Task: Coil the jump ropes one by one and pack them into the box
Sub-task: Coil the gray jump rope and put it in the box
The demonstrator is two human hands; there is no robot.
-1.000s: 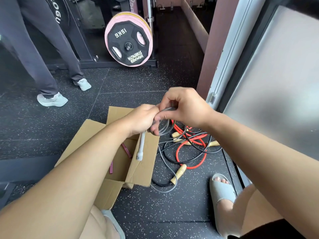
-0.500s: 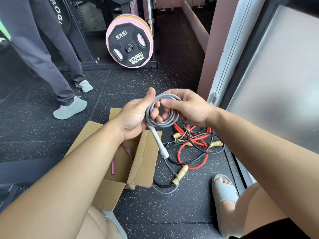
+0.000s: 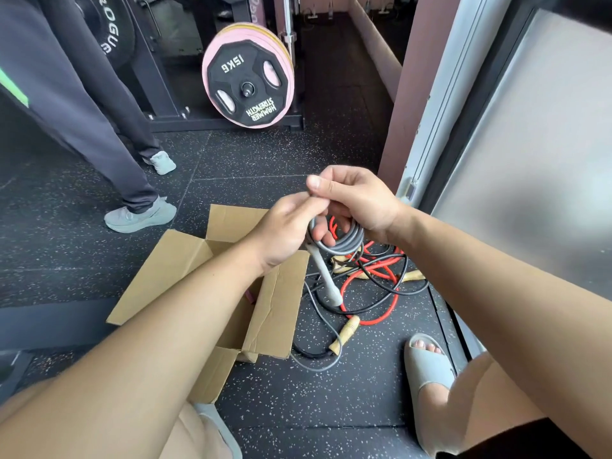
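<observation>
Coiled grey jump rope is gripped by curled left hand and right hand. Weight plate is marked "15KG", "HAMMER STRENGTH"; box interior is mostly hidden.

The left hand and right hand meet in mid-air, forearms stretched forward. Both grip one coiled grey rope, the right thumb pressed on top.

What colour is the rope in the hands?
The rope is grey, clearest in the head view.

A gym. Speckled rubber floor tiles underfoot. A black 15 kg weight plate hangs on a rack.
</observation>
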